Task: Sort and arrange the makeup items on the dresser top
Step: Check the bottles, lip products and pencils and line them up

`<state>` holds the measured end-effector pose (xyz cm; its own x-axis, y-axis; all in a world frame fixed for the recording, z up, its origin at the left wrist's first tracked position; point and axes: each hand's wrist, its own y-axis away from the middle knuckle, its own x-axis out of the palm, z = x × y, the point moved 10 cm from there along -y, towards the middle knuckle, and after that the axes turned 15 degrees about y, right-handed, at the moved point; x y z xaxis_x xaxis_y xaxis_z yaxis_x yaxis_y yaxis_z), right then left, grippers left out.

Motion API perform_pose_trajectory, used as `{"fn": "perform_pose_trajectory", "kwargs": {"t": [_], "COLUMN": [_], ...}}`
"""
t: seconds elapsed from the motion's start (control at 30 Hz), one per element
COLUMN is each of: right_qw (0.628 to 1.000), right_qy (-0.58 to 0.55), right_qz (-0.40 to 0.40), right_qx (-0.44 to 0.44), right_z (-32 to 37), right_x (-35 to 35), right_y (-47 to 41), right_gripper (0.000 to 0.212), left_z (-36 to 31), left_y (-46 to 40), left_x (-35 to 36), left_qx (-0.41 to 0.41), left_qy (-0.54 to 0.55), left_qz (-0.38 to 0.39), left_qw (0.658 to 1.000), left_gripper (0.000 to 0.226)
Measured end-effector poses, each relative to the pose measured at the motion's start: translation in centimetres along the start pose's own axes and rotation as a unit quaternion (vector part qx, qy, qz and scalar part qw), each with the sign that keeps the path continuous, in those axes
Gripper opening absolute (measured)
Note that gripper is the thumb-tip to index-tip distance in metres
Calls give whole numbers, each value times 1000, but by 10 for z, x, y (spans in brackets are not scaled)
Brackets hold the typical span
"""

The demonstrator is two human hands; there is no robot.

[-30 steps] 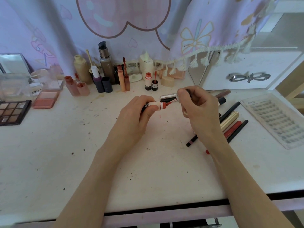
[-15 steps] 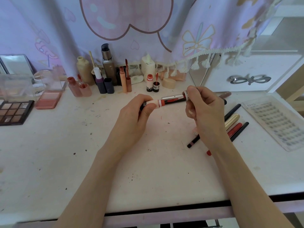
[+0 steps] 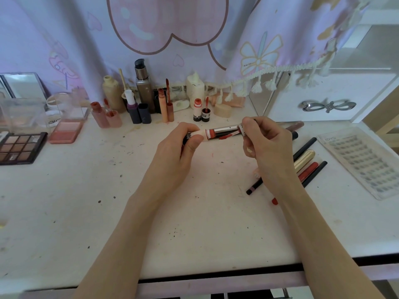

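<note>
Two hands: both busy over the middle of the table (image 3: 194,212), each curled round one part of the same item.
Left hand (image 3: 179,154): fingers and thumb wrapped round the lip gloss tube (image 3: 199,134), held level above the table with its red neck pointing right.
Right hand (image 3: 267,147): fingertips pinch the wand cap (image 3: 241,130); the applicator (image 3: 226,136), red with product, is out of the tube and lies beside its mouth.
Weight: looks light, a small plastic tube, easy for one hand.
Stiffness: tube and cap likely rigid; the wand stem is thin and would probably flex if pushed off-line.
Slip: the smooth, glossy barrel may turn in the fingers, so a full wrap suits it better than a pinch.
Mess risk: the wet tip would smear skin or table on contact.
Where to hold: the tube by its mid-barrel, clear of the neck; the wand only by its cap.
Nearby: pencils (image 3: 311,165) lie just right of the right hand; a row of bottles (image 3: 142,93) stands at the back.
</note>
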<state>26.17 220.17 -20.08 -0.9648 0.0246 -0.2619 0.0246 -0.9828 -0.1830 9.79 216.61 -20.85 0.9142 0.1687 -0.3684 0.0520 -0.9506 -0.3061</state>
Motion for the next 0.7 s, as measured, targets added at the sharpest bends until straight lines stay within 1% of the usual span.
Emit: {"fn": "perform_pose_trajectory", "kwargs": {"t": [0.1, 0.3, 0.4, 0.53, 0.6, 0.7], "right_qw": [1000, 1000, 1000, 998, 995, 980], "right_qy": [-10, 7, -4, -47, -79, -172], "right_qz": [-5, 4, -13, -24, -7, 23], "right_qx": [2, -3, 7, 39, 65, 102], "right_z": [-1, 0, -2, -9, -13, -18], "right_x": [-1, 2, -2, -4, 3, 16], "right_y": [0, 1, 0, 0, 1, 6], "right_gripper": [23, 21, 22, 20, 16, 11], "left_z": [0, -3, -1, 5, 10, 14], "left_y": [0, 1, 0, -1, -2, -4], "left_x": [2, 10, 8, 6, 1, -11], "left_qx": [7, 24, 25, 3, -24, -57], "left_qy": [2, -6, -7, -4, 22, 62], "left_qz": [10, 37, 36, 20, -4, -34], "left_qw": [1000, 999, 999, 1000, 999, 996], "left_gripper": [7, 6, 6, 7, 13, 19]}}
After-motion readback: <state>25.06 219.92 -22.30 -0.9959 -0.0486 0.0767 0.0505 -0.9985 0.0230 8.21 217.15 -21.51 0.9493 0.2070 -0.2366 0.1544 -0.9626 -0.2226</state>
